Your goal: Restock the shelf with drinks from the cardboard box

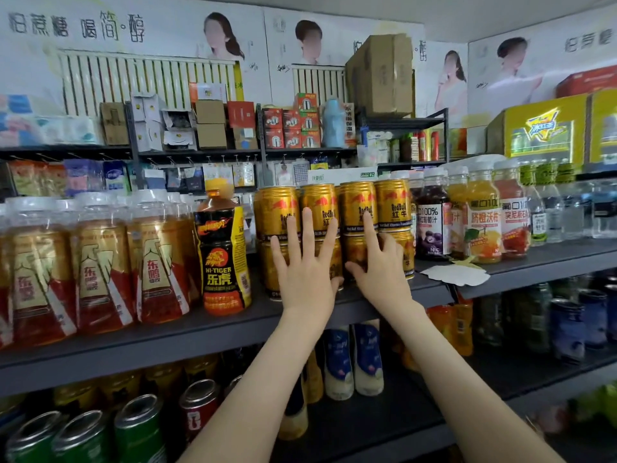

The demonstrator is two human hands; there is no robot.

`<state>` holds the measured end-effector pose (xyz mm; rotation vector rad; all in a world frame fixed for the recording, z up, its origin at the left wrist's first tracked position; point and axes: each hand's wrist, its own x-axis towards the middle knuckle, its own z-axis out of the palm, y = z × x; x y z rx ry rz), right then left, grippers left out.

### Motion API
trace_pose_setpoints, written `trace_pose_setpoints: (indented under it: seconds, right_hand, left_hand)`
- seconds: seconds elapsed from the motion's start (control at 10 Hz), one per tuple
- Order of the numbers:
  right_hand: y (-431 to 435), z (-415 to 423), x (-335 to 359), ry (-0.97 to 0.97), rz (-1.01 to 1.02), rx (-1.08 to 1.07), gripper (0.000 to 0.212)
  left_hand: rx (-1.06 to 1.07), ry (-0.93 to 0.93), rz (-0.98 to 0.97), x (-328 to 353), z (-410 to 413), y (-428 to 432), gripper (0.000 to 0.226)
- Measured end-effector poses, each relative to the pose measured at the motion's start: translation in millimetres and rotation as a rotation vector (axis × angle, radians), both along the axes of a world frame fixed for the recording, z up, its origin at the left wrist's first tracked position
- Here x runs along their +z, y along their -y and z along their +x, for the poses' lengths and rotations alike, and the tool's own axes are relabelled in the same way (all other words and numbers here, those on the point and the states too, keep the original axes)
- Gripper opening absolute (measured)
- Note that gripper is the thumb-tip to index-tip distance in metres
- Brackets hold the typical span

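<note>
Gold Red Bull cans [357, 205] stand two layers high in the middle of the dark grey shelf [207, 329]. My left hand [305, 262] lies flat against the front of the stack, fingers spread over the seam between upper and lower cans. My right hand [377, 262] presses on the cans just to the right, index finger up on an upper can, thumb against a lower one. Neither hand closes around a can. The cardboard box the drinks come from is out of view.
A Hi-Tiger bottle [223, 255] and amber drink bottles [100, 269] stand left of the cans; juice bottles [480, 215] stand right. A white paper scrap [454, 274] lies on the shelf edge. Lower shelves hold cans [140, 426] and bottles. Boxes fill the racks behind.
</note>
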<state>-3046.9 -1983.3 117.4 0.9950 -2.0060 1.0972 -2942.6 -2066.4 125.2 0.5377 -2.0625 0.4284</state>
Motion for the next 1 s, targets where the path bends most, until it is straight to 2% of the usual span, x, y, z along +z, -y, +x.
trace_pose_setpoints:
  seconds: [0.1, 0.3, 0.4, 0.5, 0.6, 0.7, 0.9, 1.0]
  right_hand:
    - [-0.5, -4.1, -0.9, 0.0, 0.049, 0.067, 0.098]
    - [-2.7, -9.9, 2.5, 0.047, 0.057, 0.162, 0.099]
    - [-9.3, -12.3, 4.5, -0.016, 0.061, 0.143, 0.091]
    - [-18.3, -23.1, 5.0, -0.125, -0.157, 0.014, 0.071]
    - [-23.8, -35.4, 8.1, 0.043, -0.133, -0.027, 0.078]
    - [-26.8, -45.9, 9.9, 0.093, -0.024, 0.035, 0.091]
    - [-38.8, -45.5, 12.1, 0.209, 0.056, 0.114, 0.091]
    - [-45.0, -30.3, 30.6, 0.193, -0.136, 0.174, 0.078]
  left_hand:
    - [0.054, 0.125, 0.053, 3.0, -7.8, 2.1, 0.101]
    - [0.098, 0.151, 0.07, 5.2, -7.5, -2.1, 0.1]
    - [0.098, 0.153, 0.076, 5.6, -6.9, -4.4, 0.1]
    - [0.077, 0.161, 0.085, 5.9, -7.0, -4.0, 0.101]
    - [0.084, 0.171, 0.091, 6.3, -6.1, -3.3, 0.102]
    - [0.076, 0.174, 0.089, 7.3, -5.4, -4.4, 0.102]
    - [0.072, 0.194, 0.099, 8.8, -2.0, -7.4, 0.097]
    - [0.064, 0.196, 0.101, 11.2, 1.0, -9.4, 0.089]
